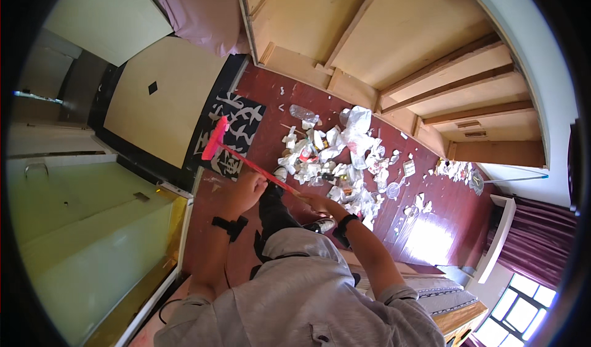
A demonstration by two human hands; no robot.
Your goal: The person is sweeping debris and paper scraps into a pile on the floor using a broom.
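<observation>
A broom with a pink head (215, 139) and a thin red handle (261, 169) slants across in front of me. My left hand (247, 190) is closed round the handle's middle part. Nearer its end, my right hand (315, 203) is wrapped round the same handle. The broom head is over a black mat with white markings (237, 125), left of my feet; whether it touches the mat I cannot tell. To the right of the mat lies a heap of litter (332, 156), with crumpled white paper, plastic bags (357, 128) and a clear plastic bottle (303, 113).
Wooden framing (381, 94) borders the dark red floor (295, 92) at the far side. At right, a smaller litter pile (454, 170) lies by a long blue-handled tool (517, 179). A pale glossy panel (92, 211) stands at left. Purple curtains (535, 236) hang by a window.
</observation>
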